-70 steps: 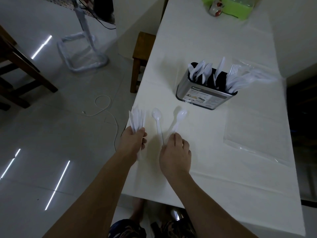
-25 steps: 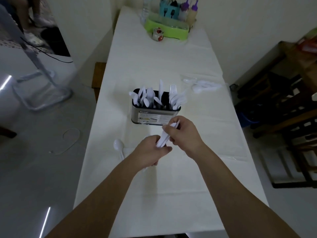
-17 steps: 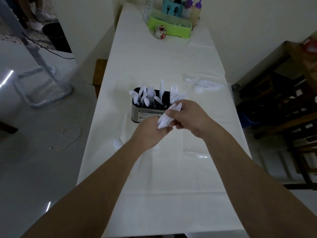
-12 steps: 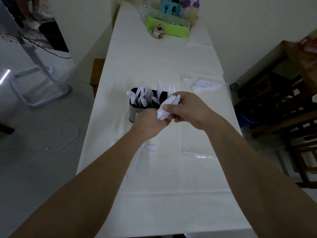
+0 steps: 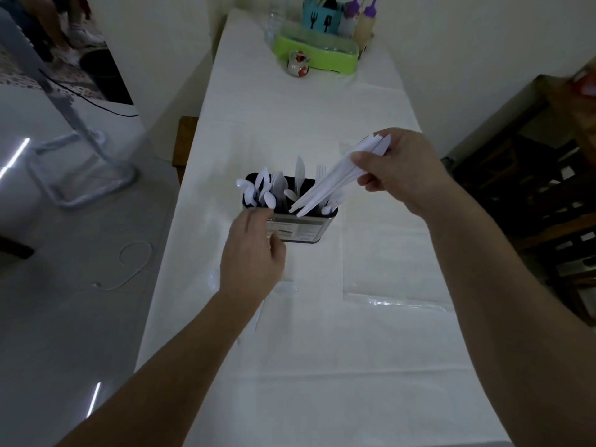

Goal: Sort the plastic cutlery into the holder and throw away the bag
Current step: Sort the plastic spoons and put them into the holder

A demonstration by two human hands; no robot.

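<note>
white table (image 5: 322,366); right hand (image 5: 403,171) grips knives (image 5: 325,188) over holder (image 5: 298,225); left hand (image 5: 253,256) relaxed

Cutlery half sorted, bag flat on the table

Holder (image 5: 292,225) is a metal box with a label, upright mid-table, packed with white spoons (image 5: 269,191) on the left, a knife (image 5: 300,171) and a fork (image 5: 320,171) sticking up. A bundle of knives (image 5: 332,182) slants down over its right end. Clear bag (image 5: 387,269) lies flat just right of it.
</note>
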